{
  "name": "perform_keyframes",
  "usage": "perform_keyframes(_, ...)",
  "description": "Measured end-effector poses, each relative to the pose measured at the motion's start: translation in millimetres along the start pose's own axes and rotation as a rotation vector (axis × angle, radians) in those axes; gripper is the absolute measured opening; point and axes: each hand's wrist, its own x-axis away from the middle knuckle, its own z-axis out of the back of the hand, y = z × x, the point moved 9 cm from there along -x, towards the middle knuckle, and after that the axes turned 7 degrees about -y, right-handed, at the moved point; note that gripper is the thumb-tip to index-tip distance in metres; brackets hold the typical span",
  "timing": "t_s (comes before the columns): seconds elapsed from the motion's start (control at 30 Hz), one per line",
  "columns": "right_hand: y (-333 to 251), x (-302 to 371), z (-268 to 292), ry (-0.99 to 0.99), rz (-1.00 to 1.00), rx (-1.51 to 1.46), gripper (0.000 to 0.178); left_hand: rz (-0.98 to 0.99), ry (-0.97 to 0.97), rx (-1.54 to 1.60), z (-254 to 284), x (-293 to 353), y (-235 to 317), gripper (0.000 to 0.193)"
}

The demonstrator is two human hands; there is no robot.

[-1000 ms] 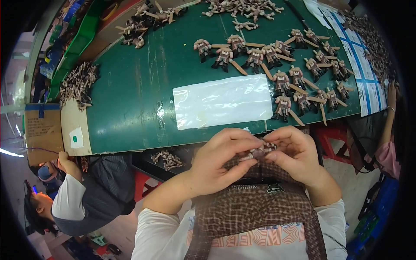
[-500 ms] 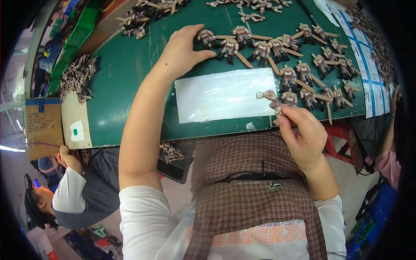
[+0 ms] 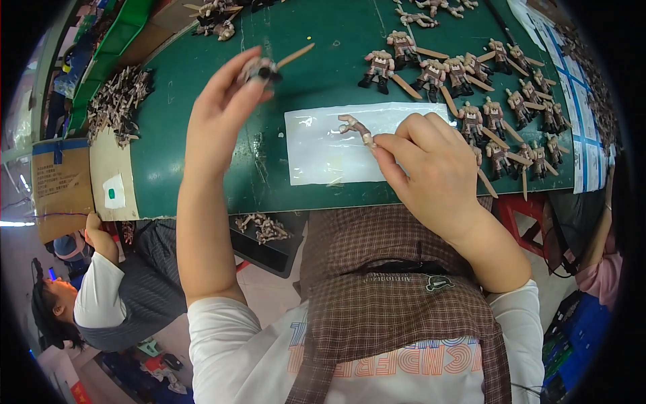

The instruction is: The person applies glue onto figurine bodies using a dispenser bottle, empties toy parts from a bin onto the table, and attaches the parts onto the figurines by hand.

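My left hand [image 3: 225, 108] is closed around a toy figure [image 3: 261, 69] with a flat wooden stick jutting from it, raised over the green tabletop and slightly blurred. Between the thumb and fingers of my right hand [image 3: 431, 158] is a small figure arm [image 3: 359, 129], pale at both ends and brown along the middle. It hovers above a white plastic sheet [image 3: 316, 158] lying on the table. Right of the sheet, several figures with brown torsos, black boots and wooden sticks [image 3: 472, 122] lie in loose rows. My right hand hides some of them.
A pile of small figure parts [image 3: 120, 104] lies at the table's left edge by a cardboard box [image 3: 62, 188]. More parts lie at the far edge [image 3: 420, 19]. Below the table, a dark tray [image 3: 266, 254] holds parts. Another person [image 3: 101, 289] sits at the left.
My left hand has picked up a figure from the left end of the row and drawn it left. My right hand has moved left with the figure arm, over the white sheet.
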Motion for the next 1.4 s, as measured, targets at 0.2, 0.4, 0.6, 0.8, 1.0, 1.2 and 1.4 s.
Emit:
perform_keyframes(0.2, -4, -8, -14, -0.045, 0.031, 0.073, 0.010, -0.053, -0.090, 0.172, -28, 87, -4, 0.066)
perform_keyframes(0.4, -8, -13, -12, -0.067, 0.045, -0.004, 0.009, -0.024, -0.268, 0.309, -83, 117, -13, 0.066)
perform_keyframes(0.6, 1, -3, -4, -0.006, 0.003, -0.057, 0.008, 0.276, -0.240, 0.580, -120, 117, -24, 0.076)
perform_keyframes(0.8, 51, 43, 10, 0.093, -0.427, -0.990, 0.014, 0.242, -0.191, 0.541, -135, 108, -18, 0.076)
perform_keyframes(1.0, 26, 80, 54, 0.009, 0.035, -0.675, 0.026, 0.193, -0.261, 0.303, -154, 102, -6, 0.077)
perform_keyframes(1.2, 19, 95, 62, 0.003, 0.123, -0.584, 0.029, 0.122, -0.383, 0.157, -176, 97, 11, 0.075)
perform_keyframes(1.4, 21, 99, 62, 0.026, 0.148, -0.541, 0.030, 0.099, -0.391, 0.123, -184, 99, 14, 0.077)
